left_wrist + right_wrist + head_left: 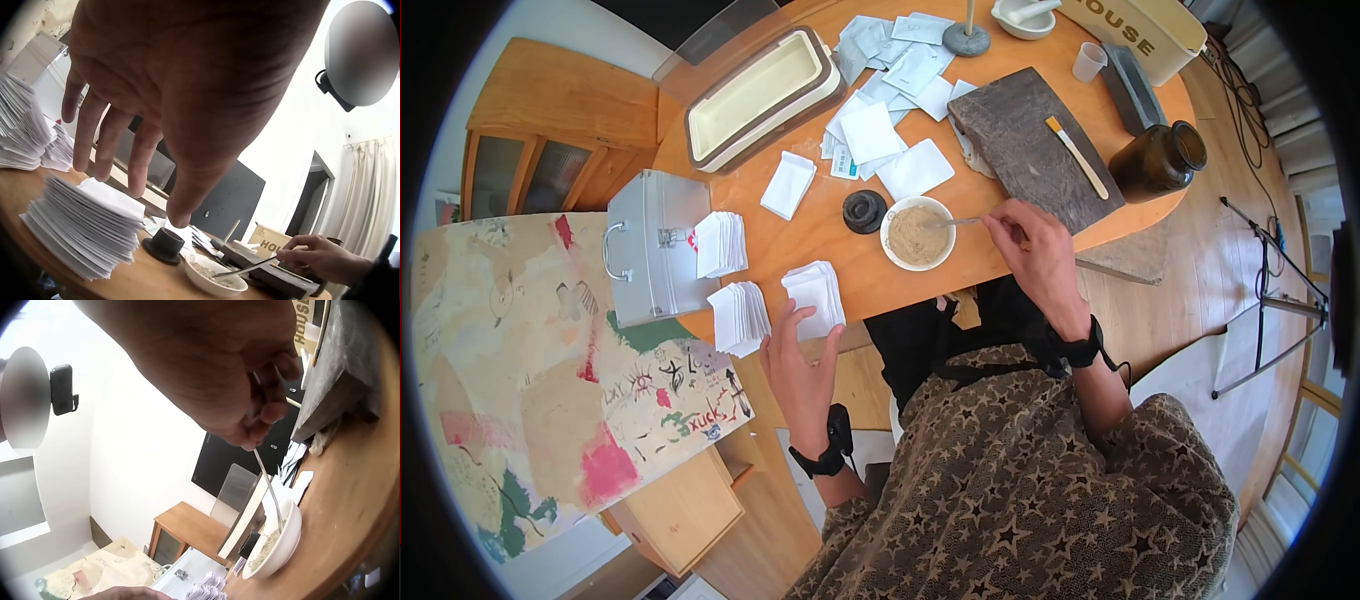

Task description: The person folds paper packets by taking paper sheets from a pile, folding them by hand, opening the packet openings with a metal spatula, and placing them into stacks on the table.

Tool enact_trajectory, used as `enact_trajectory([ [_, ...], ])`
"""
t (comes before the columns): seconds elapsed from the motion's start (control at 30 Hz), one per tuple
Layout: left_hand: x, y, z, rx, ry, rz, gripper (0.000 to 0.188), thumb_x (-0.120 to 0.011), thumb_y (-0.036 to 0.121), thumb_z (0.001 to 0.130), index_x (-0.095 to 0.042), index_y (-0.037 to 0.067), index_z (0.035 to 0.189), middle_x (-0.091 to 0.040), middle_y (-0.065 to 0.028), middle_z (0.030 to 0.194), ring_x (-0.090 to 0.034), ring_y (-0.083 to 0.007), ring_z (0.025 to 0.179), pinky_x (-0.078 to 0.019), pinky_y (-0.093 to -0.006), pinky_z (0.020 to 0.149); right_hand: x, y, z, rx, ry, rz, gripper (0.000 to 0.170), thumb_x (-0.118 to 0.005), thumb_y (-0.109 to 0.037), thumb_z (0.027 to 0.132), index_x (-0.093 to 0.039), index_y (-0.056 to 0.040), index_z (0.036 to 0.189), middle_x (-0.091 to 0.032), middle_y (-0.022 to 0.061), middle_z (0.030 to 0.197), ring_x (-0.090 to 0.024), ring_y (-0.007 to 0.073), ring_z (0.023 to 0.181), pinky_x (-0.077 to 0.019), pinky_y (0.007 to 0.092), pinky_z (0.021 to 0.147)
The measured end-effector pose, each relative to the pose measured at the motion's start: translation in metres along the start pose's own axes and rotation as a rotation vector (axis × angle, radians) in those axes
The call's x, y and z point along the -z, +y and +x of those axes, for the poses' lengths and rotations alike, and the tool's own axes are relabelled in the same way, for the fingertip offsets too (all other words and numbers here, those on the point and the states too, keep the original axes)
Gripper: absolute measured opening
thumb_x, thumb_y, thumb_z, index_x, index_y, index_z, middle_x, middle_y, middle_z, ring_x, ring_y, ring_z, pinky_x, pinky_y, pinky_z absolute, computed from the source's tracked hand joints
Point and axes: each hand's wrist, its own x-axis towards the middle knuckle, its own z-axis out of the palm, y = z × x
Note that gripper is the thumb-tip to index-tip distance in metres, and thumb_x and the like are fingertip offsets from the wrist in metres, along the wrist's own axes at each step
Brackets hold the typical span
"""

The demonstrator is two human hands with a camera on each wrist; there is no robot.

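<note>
My right hand (1040,262) pinches the handle of a thin metal spoon (269,481), whose other end rests in the beige powder (917,236) of a small white bowl (215,276). Over the nearest stack of white paper packets (814,295), my left hand (800,375) is spread with fingers relaxed. In the left wrist view that stack (87,228) stands below the fingers, and whether they touch it I cannot tell. Two more packet stacks (721,245) (741,318) are beside it. A round black lid-like piece (864,211) sits at the bowl's left.
Scattered packets (870,133) lie behind the bowl. A cream tray (765,95) and silver case (662,245) are at the left. Toward the right are a dark slab (1030,140) with a brush (1076,157), a brown jar (1157,165), a plastic cup (1089,62) and a mortar (1025,20).
</note>
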Motion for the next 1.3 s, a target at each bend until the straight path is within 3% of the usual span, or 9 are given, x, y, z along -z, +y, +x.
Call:
enact_trajectory([
  [0.27,0.003,0.001,0.008,0.015,-0.019,-0.021,0.044,-0.081,0.031,0.085,-0.063,0.012,0.119,-0.062,-0.012,0.138,-0.056,-0.0314,0.129,-0.0339,-0.0506,0.114,0.0,0.001,0.0,-0.021,0.012,0.028,0.012,-0.074,-0.013,0.091,-0.069,-0.003,0.089,-0.065,0.0106,0.072,-0.062,0.0237,0.059,-0.0488,0.0353,0.058],
  [0.33,0.006,0.006,0.014,-0.103,0.077,0.056,0.04,-0.082,0.024,0.085,-0.065,0.007,0.117,-0.066,-0.0147,0.13,-0.061,-0.0356,0.116,-0.0451,-0.0431,0.1,0.0,0.001,0.0,-0.018,0.009,0.027,0.012,-0.074,-0.013,0.091,-0.069,-0.003,0.089,-0.065,0.0107,0.072,-0.062,0.0236,0.06,-0.0489,0.0353,0.058],
  [0.47,0.016,0.007,0.037,-0.203,0.134,0.07,0.038,-0.081,0.024,0.086,-0.065,0.006,0.116,-0.066,-0.0152,0.13,-0.061,-0.0362,0.117,-0.0447,-0.0434,0.101,0.002,-0.001,0.0,-0.049,0.016,0.062,0.013,-0.074,-0.013,0.091,-0.068,-0.0021,0.089,-0.065,0.0114,0.073,-0.061,0.0238,0.06,-0.0487,0.0346,0.058],
  [0.53,0.023,0.008,0.053,-0.171,0.084,0.08,0.039,-0.079,0.029,0.088,-0.063,0.007,0.117,-0.064,-0.0143,0.134,-0.059,-0.0325,0.124,-0.036,-0.0496,0.111,0.002,-0.002,0.0,-0.055,0.014,0.074,0.014,-0.074,-0.013,0.091,-0.067,-0.0016,0.088,-0.065,0.0117,0.073,-0.061,0.0239,0.06,-0.0485,0.0344,0.058],
  [0.6,0.025,0.007,0.075,-0.233,0.151,0.094,0.039,-0.079,0.029,0.087,-0.063,0.006,0.115,-0.067,-0.0148,0.127,-0.061,-0.0335,0.118,-0.0392,-0.0474,0.107,0.002,-0.002,-0.001,-0.095,0.014,0.085,0.015,-0.074,-0.013,0.091,-0.066,-0.0011,0.088,-0.065,0.0122,0.073,-0.061,0.0239,0.06,-0.0482,0.0342,0.059],
  [0.7,0.018,-0.009,0.117,-0.277,0.087,0.11,0.037,-0.078,0.028,0.087,-0.063,0.007,0.114,-0.07,-0.0128,0.113,-0.064,-0.0346,0.106,-0.0446,-0.0429,0.096,0.003,-0.001,-0.002,-0.081,0.005,0.083,0.015,-0.074,-0.013,0.092,-0.066,-0.0008,0.088,-0.064,0.0126,0.073,-0.061,0.0242,0.061,-0.0483,0.0347,0.059],
  [0.9,-0.009,-0.023,0.19,-0.215,-0.06,0.183,0.047,-0.081,0.036,0.082,-0.062,0.007,0.113,-0.072,-0.0165,0.108,-0.068,-0.0361,0.103,-0.0494,-0.0444,0.09,0.01,-0.006,-0.004,-0.075,-0.014,0.075,0.014,-0.073,-0.012,0.092,-0.066,-0.0005,0.088,-0.064,0.0131,0.073,-0.061,0.0259,0.062,-0.0489,0.0358,0.061],
  [1.0,-0.022,-0.026,0.214,-0.107,-0.203,0.226,0.051,-0.081,0.04,0.081,-0.06,0.008,0.114,-0.072,-0.0164,0.109,-0.068,-0.0351,0.105,-0.0501,-0.0447,0.09,0.012,-0.008,-0.005,-0.082,0.001,0.074,0.013,-0.073,-0.012,0.091,-0.066,-0.0006,0.089,-0.064,0.0131,0.072,-0.061,0.0263,0.063,-0.049,0.0359,0.062],
  [1.3,-0.045,-0.041,0.231,-0.09,-0.262,0.288,0.049,-0.083,0.039,0.08,-0.059,0.012,0.114,-0.07,-0.0136,0.114,-0.067,-0.0325,0.109,-0.0458,-0.0457,0.097,0.014,-0.002,-0.008,-0.068,0.03,0.093,0.014,-0.073,-0.012,0.092,-0.067,-0.0006,0.089,-0.063,0.0125,0.071,-0.06,0.0253,0.06,-0.0482,0.0358,0.059],
])
